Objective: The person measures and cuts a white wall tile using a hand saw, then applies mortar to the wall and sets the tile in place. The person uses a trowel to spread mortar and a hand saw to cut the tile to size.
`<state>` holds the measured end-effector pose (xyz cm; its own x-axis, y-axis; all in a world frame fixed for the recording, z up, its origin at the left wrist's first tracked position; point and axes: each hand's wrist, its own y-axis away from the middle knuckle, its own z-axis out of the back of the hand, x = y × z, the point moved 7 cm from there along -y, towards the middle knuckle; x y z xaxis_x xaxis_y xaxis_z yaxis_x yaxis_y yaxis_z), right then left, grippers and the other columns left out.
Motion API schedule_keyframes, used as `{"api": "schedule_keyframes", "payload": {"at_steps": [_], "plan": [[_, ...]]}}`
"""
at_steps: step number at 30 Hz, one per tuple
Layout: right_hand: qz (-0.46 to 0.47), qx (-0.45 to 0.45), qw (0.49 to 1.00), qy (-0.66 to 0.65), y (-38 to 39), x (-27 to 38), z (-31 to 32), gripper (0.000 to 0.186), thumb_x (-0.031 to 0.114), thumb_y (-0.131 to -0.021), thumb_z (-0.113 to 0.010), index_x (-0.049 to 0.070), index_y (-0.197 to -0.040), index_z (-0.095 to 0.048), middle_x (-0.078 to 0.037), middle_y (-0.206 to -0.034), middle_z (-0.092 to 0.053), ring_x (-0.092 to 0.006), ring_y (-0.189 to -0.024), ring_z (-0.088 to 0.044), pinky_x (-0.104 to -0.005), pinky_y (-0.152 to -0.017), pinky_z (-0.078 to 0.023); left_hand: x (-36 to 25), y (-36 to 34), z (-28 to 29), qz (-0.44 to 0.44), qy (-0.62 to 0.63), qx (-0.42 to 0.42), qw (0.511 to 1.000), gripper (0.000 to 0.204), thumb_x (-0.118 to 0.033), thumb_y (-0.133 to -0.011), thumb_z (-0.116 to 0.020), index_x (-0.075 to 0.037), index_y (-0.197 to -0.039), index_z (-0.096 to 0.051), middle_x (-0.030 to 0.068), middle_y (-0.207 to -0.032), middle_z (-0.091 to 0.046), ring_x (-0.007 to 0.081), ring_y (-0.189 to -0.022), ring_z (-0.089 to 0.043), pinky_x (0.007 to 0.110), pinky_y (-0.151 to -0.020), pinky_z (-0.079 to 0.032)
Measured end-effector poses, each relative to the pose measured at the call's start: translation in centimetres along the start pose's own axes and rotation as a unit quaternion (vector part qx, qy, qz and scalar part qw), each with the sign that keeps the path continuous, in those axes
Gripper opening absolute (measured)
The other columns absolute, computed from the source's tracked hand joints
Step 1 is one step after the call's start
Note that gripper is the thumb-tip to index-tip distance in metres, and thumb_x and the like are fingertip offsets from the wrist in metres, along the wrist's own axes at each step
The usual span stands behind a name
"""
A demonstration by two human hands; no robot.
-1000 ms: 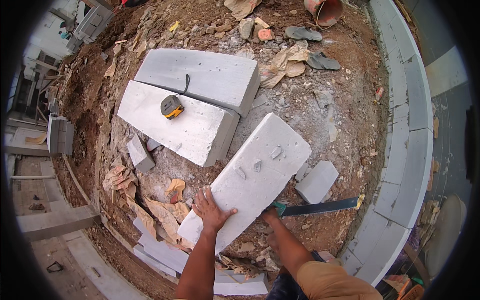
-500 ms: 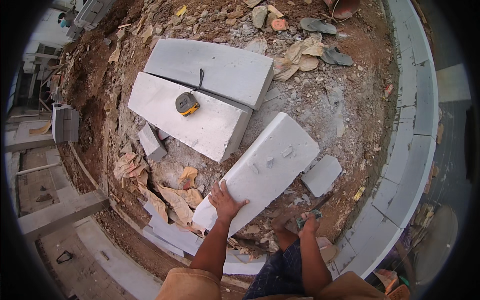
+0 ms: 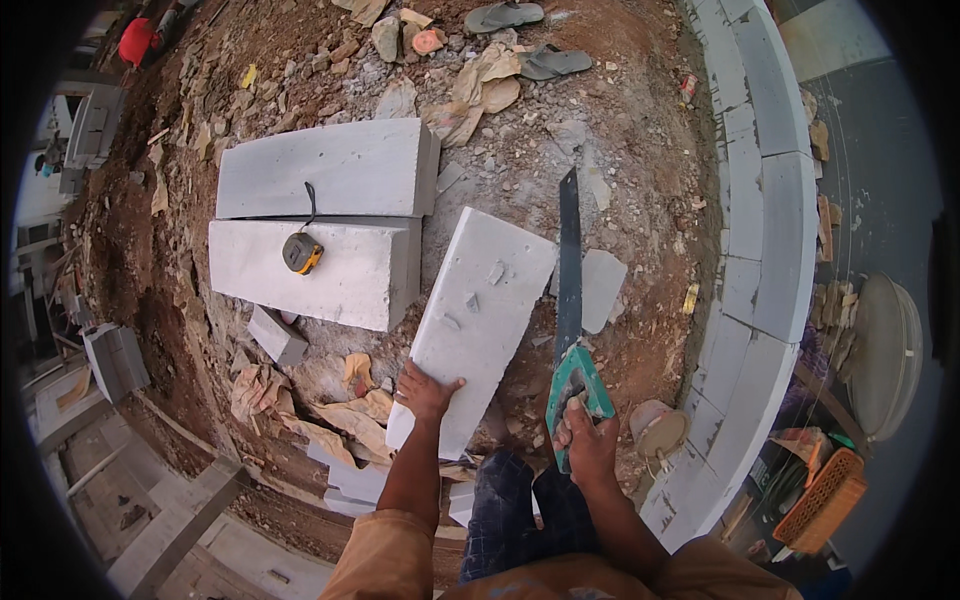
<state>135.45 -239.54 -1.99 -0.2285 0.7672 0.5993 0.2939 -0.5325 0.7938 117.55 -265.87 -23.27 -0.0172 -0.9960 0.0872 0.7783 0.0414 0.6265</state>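
Observation:
My left hand (image 3: pixel 425 391) lies with spread fingers on the near end of a long white concrete block (image 3: pixel 478 300). A few grey chips rest on the block's top. My right hand (image 3: pixel 587 436) is wrapped round the green handle of a hand saw (image 3: pixel 569 270). The saw's dark blade points away from me, to the right of the block and apart from my left hand. Beneath and beside the blade lies a small grey block piece (image 3: pixel 603 290). Further left, a black and yellow tape measure (image 3: pixel 302 253) sits on one of two blocks lying side by side.
Torn brown paper (image 3: pixel 340 420) lies left of the block. A low block wall (image 3: pixel 765 250) curves along the right, with a bucket (image 3: pixel 660 430) beside it and an orange crate (image 3: pixel 820 500) beyond. Grey sandals (image 3: pixel 555 63) lie on the rubble at the back. Someone in red (image 3: pixel 138 42) is far left.
My right hand has raised the saw, so its blade now stretches forward beside the block. My left hand stays on the block. The whole view has turned and shifted.

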Motion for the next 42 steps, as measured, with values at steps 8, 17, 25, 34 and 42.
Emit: {"api": "schedule_keyframes", "payload": {"at_steps": [8, 17, 25, 34, 42], "plan": [[0.066, -0.066, 0.974, 0.205, 1.7, -3.6, -3.9, 0.033, 0.022, -0.088, -0.073, -0.001, -0.105, -0.060, -0.019, -0.096, -0.065, -0.0336, -0.088, -0.065, -0.0437, -0.080, -0.050, 0.0, 0.5, -0.6, -0.027, -0.012, -0.064, 0.998, 0.143, -0.074, -0.050, -0.085, -0.002, -0.152, -0.014, 0.0245, -0.139, -0.035, 0.0424, -0.132, -0.036, 0.069, -0.105, -0.028], [0.018, -0.059, 0.988, 0.142, 3.2, -5.8, -3.6, 0.028, 0.022, -0.089, -0.070, 0.000, -0.103, -0.059, -0.016, -0.091, -0.065, -0.0278, -0.082, -0.066, -0.0405, -0.075, -0.051, 0.3, 0.0, -0.9, -0.034, 0.024, -0.051, 0.998, 0.143, -0.070, -0.051, -0.087, -0.004, -0.152, -0.011, 0.0253, -0.140, -0.034, 0.0446, -0.135, -0.031, 0.071, -0.107, -0.023], [0.065, -0.060, 0.986, 0.139, 3.8, -7.8, -3.4, 0.028, 0.024, -0.090, -0.070, 0.001, -0.102, -0.058, -0.012, -0.086, -0.064, -0.0233, -0.076, -0.065, -0.0377, -0.072, -0.051, 0.2, 0.5, -0.5, -0.025, 0.027, -0.038, 0.999, 0.142, -0.070, -0.052, -0.087, -0.005, -0.153, -0.011, 0.0267, -0.142, -0.033, 0.0454, -0.136, -0.030, 0.072, -0.108, -0.020], [0.008, 0.004, 1.000, 0.028, 3.3, 0.9, -5.5, 0.016, 0.020, -0.101, -0.060, 0.006, -0.101, -0.054, 0.001, -0.068, -0.051, -0.0071, -0.050, -0.047, -0.0266, -0.043, -0.042, 0.3, 0.0, -1.2, -0.035, 0.010, -0.026, 0.999, 0.148, -0.076, -0.052, -0.083, -0.004, -0.155, -0.006, 0.0303, -0.144, -0.031, 0.0484, -0.137, -0.028, 0.072, -0.108, -0.017], [0.022, -0.039, 0.996, 0.081, -6.3, 8.1, -5.6, 0.038, 0.032, -0.103, -0.056, -0.001, -0.121, -0.048, -0.007, -0.087, -0.057, -0.0135, -0.065, -0.061, -0.0296, -0.056, -0.055, 0.3, 0.1, -1.1, -0.037, 0.041, -0.007, 0.998, 0.147, -0.074, -0.052, -0.084, -0.006, -0.155, -0.005, 0.0309, -0.151, -0.024, 0.0478, -0.142, -0.022, 0.071, -0.111, -0.013]]}}
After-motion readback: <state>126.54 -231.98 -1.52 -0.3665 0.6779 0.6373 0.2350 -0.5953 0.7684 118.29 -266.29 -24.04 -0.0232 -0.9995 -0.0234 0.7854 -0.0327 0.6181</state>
